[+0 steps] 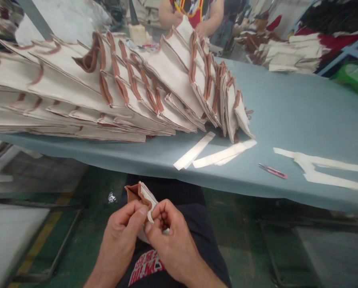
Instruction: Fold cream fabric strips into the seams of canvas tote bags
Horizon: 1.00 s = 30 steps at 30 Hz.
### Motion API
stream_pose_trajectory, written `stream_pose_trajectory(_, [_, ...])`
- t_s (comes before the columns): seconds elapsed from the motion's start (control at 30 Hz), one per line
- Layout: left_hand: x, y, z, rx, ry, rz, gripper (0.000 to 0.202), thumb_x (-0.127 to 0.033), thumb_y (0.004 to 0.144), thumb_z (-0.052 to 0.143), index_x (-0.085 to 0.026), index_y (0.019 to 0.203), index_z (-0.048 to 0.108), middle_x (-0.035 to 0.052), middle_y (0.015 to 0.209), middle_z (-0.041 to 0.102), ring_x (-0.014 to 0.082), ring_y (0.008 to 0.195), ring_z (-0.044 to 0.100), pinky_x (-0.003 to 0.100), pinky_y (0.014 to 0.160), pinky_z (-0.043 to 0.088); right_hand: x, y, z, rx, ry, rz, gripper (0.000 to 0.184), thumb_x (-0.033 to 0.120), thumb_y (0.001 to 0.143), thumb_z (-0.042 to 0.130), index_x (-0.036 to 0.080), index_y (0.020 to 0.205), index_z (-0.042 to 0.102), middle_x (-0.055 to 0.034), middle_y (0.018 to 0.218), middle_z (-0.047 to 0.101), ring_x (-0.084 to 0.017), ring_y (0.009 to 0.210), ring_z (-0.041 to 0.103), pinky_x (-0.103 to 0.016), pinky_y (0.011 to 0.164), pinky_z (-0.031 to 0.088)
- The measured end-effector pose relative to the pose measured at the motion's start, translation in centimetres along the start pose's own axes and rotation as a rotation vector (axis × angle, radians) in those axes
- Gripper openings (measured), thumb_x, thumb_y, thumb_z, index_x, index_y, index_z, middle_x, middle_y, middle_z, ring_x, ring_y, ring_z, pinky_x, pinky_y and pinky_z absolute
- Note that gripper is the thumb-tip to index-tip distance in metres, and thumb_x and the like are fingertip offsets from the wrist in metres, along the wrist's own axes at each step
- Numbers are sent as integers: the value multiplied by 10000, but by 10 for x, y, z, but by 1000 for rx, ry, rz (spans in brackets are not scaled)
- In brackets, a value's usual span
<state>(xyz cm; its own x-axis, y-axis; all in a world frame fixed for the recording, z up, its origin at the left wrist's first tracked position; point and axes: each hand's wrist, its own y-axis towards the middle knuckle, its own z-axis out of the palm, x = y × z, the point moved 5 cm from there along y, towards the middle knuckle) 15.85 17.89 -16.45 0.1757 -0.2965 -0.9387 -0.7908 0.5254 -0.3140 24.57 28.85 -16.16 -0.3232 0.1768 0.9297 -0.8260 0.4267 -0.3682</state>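
Below the table edge, over my lap, both hands pinch one small folded cloth piece [143,194], cream with a brown trim. My left hand [120,236] grips it from the left with thumb and fingers closed. My right hand [171,238] is curled on its right side, fingertips pressed to the cream fabric. On the table lies a long fanned row of cream canvas bags [115,92] with brown handles, overlapping from the left edge to the middle.
Loose cream strips [210,154] and longer strips [325,170] lie on the blue-grey table [301,112]. A small pink cutter [273,171] rests between them. Another person [193,14] works at the far side. More bag stacks [289,52] sit at the back right.
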Motion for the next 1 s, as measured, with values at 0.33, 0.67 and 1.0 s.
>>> stream_pose_trajectory(0.33, [-4, -1, -5, -43, -49, -13, 626, -722, 972, 711, -190, 656, 615, -35, 611, 514, 121, 556, 432, 209, 503, 402, -3, -9, 7, -195, -161, -132, 92, 282, 811, 631, 264, 891, 589, 53, 650, 621, -147, 526, 583, -257, 540, 437])
stream_pose_trajectory(0.67, [-37, -1, -13, 176, 118, 221, 270, -390, 979, 754, -220, 778, 815, 12, 717, 753, 176, 654, 682, 217, 632, 555, 3, -12, -2, -170, -72, -142, 156, 368, 870, 685, 249, 872, 585, 52, 691, 555, -139, 606, 539, -254, 594, 424])
stream_pose_trajectory(1.0, [-14, -6, -26, 196, -46, 148, 439, -610, 998, 766, -217, 805, 805, -2, 700, 692, 146, 608, 621, 183, 568, 512, -7, -26, -16, -35, -94, -425, 158, 256, 890, 761, 285, 931, 611, -29, 890, 699, -228, 787, 689, -328, 736, 597])
